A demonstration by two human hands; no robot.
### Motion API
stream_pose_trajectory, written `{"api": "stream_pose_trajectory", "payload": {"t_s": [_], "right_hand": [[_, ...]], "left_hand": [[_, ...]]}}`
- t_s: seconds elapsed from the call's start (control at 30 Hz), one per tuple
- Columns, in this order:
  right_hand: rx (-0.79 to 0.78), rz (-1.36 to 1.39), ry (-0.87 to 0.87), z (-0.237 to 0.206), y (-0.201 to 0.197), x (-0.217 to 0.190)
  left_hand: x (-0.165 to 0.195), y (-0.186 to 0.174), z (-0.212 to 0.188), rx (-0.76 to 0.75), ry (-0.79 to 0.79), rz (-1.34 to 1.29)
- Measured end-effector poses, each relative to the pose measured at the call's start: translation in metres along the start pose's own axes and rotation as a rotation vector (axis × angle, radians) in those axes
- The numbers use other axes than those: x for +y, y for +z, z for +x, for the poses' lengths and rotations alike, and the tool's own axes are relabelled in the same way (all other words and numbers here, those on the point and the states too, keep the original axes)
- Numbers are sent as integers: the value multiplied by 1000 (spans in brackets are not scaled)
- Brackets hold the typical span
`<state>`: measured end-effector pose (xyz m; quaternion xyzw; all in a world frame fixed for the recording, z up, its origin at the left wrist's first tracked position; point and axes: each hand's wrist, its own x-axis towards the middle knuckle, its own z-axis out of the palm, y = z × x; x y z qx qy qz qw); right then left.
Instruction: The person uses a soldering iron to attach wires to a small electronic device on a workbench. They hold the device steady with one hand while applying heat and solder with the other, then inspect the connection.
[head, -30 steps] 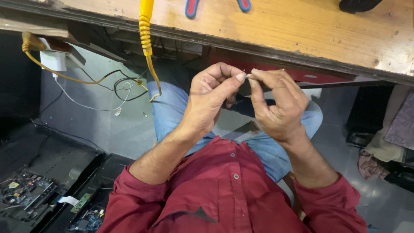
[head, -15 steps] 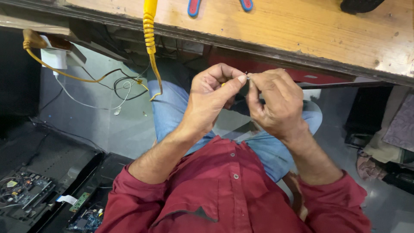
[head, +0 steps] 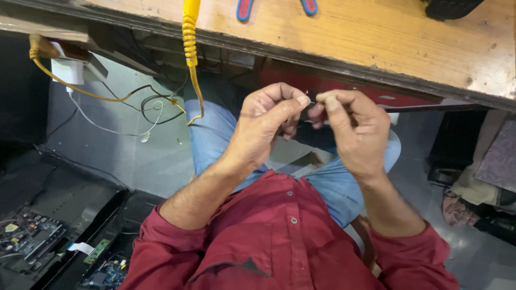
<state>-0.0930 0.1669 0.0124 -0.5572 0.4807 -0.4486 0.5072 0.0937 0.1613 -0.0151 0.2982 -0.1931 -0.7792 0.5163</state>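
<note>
Hands raised under the bench edge [head: 376, 72]: our left hand [head: 266, 121] and right hand [head: 352, 126] each pinched an end of a thin wire [head: 310, 101] between fingertips. Whatever we were doing to it looked unfinished; the yellow cord [head: 189, 48] hung untouched.

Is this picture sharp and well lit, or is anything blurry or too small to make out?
Head view: even, soft light, no harsh glare; the left hand and right hand are sharp, but the thin wire pinched between them is too fine to see clearly; the wooden bench edge bows slightly from the wide lens; the circuit boards lie in dim shadow.
</note>
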Motion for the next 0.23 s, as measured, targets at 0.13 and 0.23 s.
{"api": "stream_pose_trajectory", "payload": {"t_s": [0.13, 0.23], "right_hand": [[-2, -135, -175, -1, 10, 0], [-25, -311, -269, 1, 9, -3]], "left_hand": [[1, -1, -1, -16, 21, 19], [0, -2, -1, -25, 25, 16]]}}
